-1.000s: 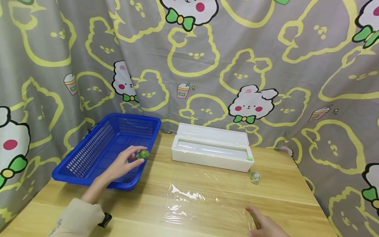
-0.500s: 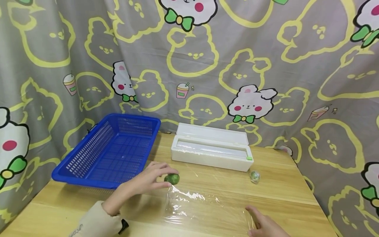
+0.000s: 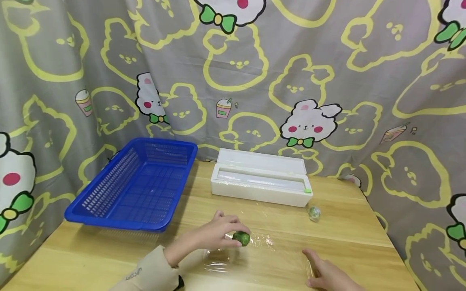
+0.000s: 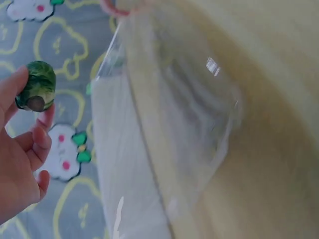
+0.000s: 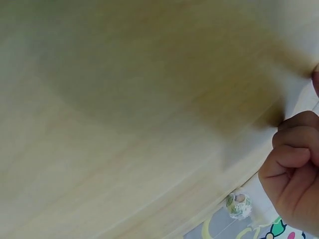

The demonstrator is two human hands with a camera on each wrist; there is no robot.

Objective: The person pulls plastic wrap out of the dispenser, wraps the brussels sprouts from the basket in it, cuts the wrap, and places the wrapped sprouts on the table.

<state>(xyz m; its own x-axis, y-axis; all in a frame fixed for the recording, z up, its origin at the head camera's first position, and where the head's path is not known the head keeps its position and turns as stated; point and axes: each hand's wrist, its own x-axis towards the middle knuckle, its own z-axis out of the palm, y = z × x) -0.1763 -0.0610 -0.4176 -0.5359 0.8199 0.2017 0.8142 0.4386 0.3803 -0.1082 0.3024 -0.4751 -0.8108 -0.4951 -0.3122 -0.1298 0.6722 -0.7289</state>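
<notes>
Green sprout (image 3: 242, 239), pinched by the left hand (image 3: 219, 233), has been brought over the clear film (image 3: 267, 256), lower middle, so both are close; the film's edge is held by the right hand (image 3: 327, 274).

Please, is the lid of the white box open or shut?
Open: the lid stands raised at the back of the white box, and the roll inside shows.

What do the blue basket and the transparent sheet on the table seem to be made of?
Blue basket: probably moulded plastic, smooth, slightly shiny; its walls have regular openings.
Transparent sheet: likely thin, glossy plastic film; wrinkles catch light, and the table shows through.
</notes>
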